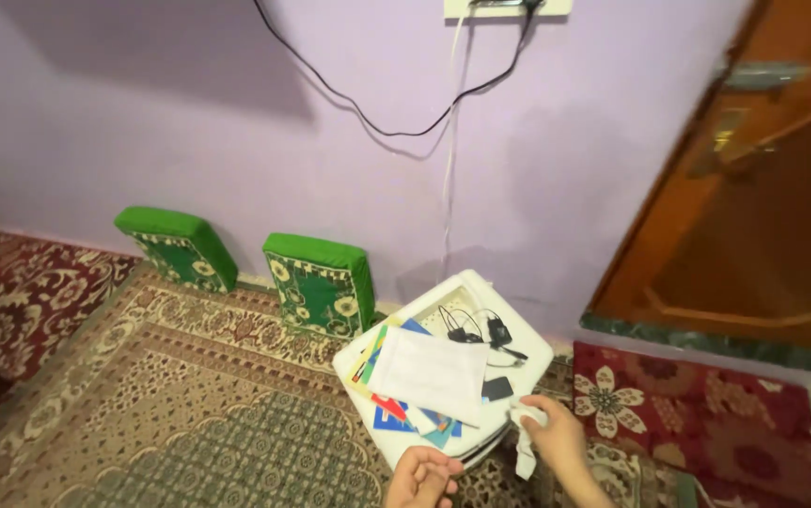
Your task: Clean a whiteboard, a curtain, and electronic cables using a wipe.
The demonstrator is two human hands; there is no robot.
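A low white table (pixel 539 350) stands on the carpet near the wall. On it lie a white sheet of paper (pixel 430 373) over several colourful papers (pixel 379 349), a small dark card (pixel 496 388) and black cables with plugs (pixel 480 329). My right hand (pixel 554 436) is at the table's near right edge, closed on a crumpled white cloth (pixel 527 418) that hangs down past the edge. My left hand (pixel 421 477) is just below the table's front edge with fingers curled, holding nothing that I can see.
Two green patterned cushions (pixel 180 246) (pixel 321 282) lean against the purple wall. A patterned carpet (pixel 189 404) covers the floor, with a red floral rug (pixel 706 423) at right. A wooden door (pixel 763 207) stands at right. Cables (pixel 405 130) hang from a wall socket.
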